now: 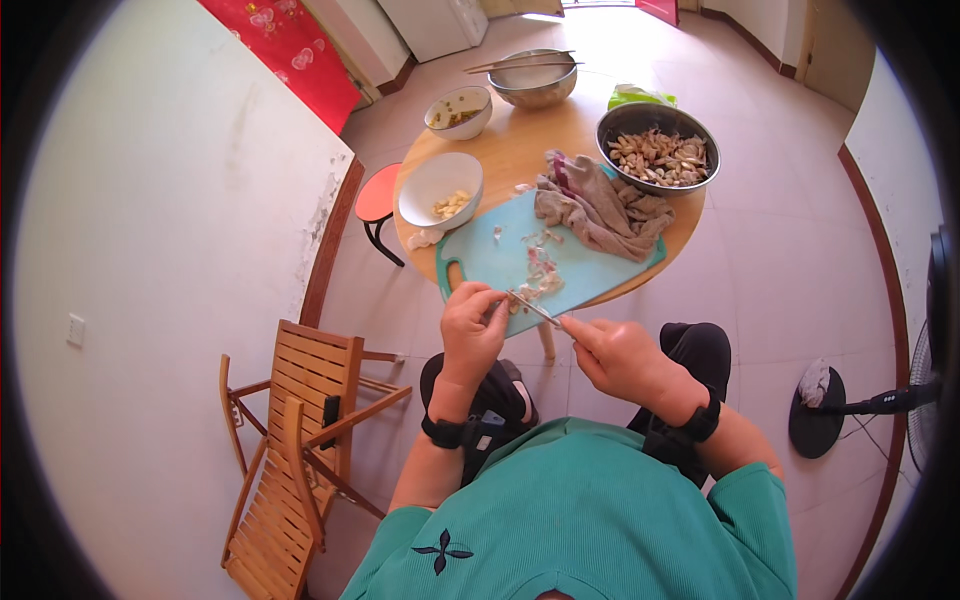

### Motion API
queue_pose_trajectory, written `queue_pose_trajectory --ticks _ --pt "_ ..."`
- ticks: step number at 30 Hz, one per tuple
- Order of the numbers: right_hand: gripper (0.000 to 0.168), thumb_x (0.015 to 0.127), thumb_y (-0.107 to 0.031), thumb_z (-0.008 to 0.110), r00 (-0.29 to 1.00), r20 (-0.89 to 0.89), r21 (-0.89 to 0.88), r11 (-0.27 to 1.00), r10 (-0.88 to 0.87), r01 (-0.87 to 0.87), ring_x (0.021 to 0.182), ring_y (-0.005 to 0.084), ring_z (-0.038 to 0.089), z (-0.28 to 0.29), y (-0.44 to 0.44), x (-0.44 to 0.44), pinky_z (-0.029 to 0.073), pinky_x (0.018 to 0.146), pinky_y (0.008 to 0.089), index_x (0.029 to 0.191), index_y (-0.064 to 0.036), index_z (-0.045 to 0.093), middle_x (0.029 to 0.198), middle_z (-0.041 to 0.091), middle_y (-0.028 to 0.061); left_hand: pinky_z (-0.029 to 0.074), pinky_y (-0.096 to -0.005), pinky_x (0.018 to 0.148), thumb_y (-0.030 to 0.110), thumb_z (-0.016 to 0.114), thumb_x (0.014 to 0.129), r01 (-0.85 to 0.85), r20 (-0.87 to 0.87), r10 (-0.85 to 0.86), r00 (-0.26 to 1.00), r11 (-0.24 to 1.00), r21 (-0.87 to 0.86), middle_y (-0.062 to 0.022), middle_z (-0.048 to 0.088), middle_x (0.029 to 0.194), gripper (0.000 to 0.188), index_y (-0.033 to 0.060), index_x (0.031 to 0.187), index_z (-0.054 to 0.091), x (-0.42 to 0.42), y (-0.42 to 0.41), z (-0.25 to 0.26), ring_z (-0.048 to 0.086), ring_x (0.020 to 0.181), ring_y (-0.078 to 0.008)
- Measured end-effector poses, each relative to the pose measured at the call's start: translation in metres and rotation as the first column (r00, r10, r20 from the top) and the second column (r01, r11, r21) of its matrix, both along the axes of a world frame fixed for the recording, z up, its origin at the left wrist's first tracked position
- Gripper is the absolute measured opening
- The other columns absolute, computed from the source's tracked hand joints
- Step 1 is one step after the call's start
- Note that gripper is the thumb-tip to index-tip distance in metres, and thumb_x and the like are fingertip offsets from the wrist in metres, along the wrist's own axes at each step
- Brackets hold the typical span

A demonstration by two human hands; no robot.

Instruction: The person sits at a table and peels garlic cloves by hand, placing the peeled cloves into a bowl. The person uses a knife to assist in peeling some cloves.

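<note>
My left hand [474,326] pinches a small garlic clove [513,302] at the near edge of a light blue cutting board [487,255]. In my right hand [619,356] is a small knife [534,306], its blade against or close to the clove. Garlic skins [544,274] lie scattered on the board. Peeled cloves [451,204] sit in a white bowl [461,171] at the board's far left. A metal bowl [709,180] at the right holds many unpeeled cloves [660,156]. A crumpled brown cloth [600,206] rests on the board's far right part.
On the round wooden table [555,127] stand a small bowl with food scraps [459,112] and a metal bowl with chopsticks across it [532,79]. A red stool [377,191] and folding wooden chair [300,450] are at the left, a fan [919,405] at the right.
</note>
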State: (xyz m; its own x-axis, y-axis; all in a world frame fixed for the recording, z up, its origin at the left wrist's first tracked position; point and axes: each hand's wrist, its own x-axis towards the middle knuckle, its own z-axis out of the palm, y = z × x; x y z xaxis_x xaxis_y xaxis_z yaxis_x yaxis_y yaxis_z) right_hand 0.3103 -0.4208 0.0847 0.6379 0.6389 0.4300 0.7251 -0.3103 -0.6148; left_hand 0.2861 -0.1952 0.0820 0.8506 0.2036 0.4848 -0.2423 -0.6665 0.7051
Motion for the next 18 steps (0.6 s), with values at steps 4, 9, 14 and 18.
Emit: queue_pose_trajectory --ticks 4,9,14,18 --pt "0.03 0.085 -0.008 0.057 0.999 0.028 -0.049 0.999 0.02 -0.019 0.06 0.0348 0.059 0.001 0.001 0.0 0.047 0.052 0.0428 0.114 0.001 0.057 0.07 0.059 0.0162 0.043 -0.0253 0.054 -0.001 0.069 0.078 0.015 0.056 -0.019 0.998 0.998 0.066 -0.0076 0.059 0.08 0.007 -0.003 0.084 0.066 0.002 0.004 -0.005 0.055 0.061 -0.0146" --pt "0.02 0.086 -0.006 0.053 0.998 -0.008 -0.112 0.992 0.062 -0.063 0.057 0.0372 0.057 0.014 0.003 0.001 0.046 0.051 0.0455 0.104 0.003 0.054 0.062 0.056 0.0178 0.047 -0.0327 0.062 -0.001 0.068 0.075 0.007 0.047 -0.01 0.999 0.999 0.051 -0.0104 0.06 0.078 0.006 -0.0018 0.08 0.065 0.002 0.003 -0.005 0.059 0.071 -0.0255" --pt "0.011 0.088 -0.008 0.05 0.994 -0.066 -0.172 0.98 0.088 -0.098 0.058 0.0411 0.057 0.019 0.011 0.011 0.044 0.052 0.0492 0.09 0.002 0.05 0.061 0.056 0.021 0.047 -0.0332 0.062 0.0 0.068 0.075 0.011 0.068 -0.014 0.998 0.999 0.05 -0.0108 0.06 0.078 0.005 -0.0012 0.079 0.066 0.001 0.003 -0.004 0.059 0.072 -0.0269" --pt "0.02 0.086 -0.006 0.051 0.997 -0.069 -0.261 0.964 0.033 -0.049 0.062 0.0409 0.058 0.018 0.015 0.011 0.045 0.055 0.0481 0.103 0.004 0.053 0.066 0.057 0.0229 0.047 -0.0321 0.06 0.001 0.069 0.075 0.02 0.004 -0.02 1.0 0.999 0.033 -0.0097 0.06 0.079 0.006 -0.0004 0.081 0.066 0.0 0.003 0.001 0.058 0.068 -0.0237"
